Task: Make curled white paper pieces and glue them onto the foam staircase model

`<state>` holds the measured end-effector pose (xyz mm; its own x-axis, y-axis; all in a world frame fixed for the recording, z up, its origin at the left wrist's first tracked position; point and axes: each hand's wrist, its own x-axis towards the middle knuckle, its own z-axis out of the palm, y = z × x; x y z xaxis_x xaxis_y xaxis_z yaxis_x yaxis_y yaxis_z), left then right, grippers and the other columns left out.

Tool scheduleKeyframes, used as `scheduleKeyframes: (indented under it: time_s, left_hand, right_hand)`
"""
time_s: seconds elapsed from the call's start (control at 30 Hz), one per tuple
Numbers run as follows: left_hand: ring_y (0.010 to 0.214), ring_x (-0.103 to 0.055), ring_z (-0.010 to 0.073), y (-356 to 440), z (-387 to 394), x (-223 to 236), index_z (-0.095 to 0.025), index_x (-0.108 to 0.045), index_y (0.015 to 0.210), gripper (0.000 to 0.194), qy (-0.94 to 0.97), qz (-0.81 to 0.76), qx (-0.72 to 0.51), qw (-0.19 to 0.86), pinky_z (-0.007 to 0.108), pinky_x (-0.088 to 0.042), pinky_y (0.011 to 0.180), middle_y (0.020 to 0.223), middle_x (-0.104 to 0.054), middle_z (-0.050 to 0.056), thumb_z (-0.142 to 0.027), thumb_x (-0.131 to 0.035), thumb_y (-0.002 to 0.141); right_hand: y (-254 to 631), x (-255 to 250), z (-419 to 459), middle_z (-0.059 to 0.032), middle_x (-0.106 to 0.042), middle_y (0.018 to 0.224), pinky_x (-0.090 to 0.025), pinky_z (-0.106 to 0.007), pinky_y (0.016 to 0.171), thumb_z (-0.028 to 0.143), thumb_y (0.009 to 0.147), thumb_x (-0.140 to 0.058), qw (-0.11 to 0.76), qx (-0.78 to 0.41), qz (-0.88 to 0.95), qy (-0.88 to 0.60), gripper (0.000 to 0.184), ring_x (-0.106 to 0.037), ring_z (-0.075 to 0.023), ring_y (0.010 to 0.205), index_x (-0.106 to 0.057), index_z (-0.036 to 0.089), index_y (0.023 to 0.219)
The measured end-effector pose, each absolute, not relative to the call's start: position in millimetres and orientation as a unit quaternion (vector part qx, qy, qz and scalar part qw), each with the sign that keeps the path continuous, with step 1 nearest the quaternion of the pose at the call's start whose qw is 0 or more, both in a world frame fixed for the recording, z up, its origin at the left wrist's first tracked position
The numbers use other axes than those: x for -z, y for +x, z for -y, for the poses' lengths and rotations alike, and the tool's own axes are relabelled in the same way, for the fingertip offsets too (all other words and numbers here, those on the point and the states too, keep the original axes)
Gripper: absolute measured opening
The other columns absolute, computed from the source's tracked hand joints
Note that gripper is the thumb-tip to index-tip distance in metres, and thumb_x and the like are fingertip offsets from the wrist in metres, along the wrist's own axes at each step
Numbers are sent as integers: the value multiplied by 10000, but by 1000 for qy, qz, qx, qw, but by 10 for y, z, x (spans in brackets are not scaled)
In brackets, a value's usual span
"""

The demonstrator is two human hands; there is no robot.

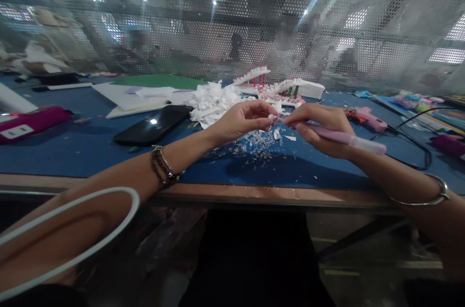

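My left hand (238, 120) is closed in a pinch on a small white piece (272, 117) above the table. My right hand (325, 123) grips a pink pen-shaped tool (336, 136) with a pale, see-through rear end. Its tip points at the white piece, close to the left fingertips; whether they touch is too small to tell. White shavings (257, 145) and a few larger scraps (278, 133) lie below both hands. Just behind the left hand is a heap of white cut pieces (214, 101).
A black phone (154, 125) lies at left, before white sheets (119, 99) and a green sheet (163, 80). Behind the hands stands a white-and-red model (279, 89). A pink glue gun (370, 119) with a black cable (428, 152) lies right. A white cable loop (131, 195) crosses my left forearm.
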<state>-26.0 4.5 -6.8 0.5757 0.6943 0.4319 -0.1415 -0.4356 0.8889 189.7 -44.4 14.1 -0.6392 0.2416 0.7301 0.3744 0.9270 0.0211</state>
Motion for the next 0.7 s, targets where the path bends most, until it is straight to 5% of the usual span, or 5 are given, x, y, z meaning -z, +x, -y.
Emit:
scheduleKeyframes:
  time_s: [0.7]
  left_hand:
    - [727,-626,94,-280,-50,85,-158,-674,883,244,741,-207,-417,484,214,-514,685,796,-682,26,-312,-742,707]
  right_hand:
    - [1897,-139,456,-25,-681,818,-485,-256,660,166,850,-470,396,68,898,-182,166,-620,-116,716,-623,183,910]
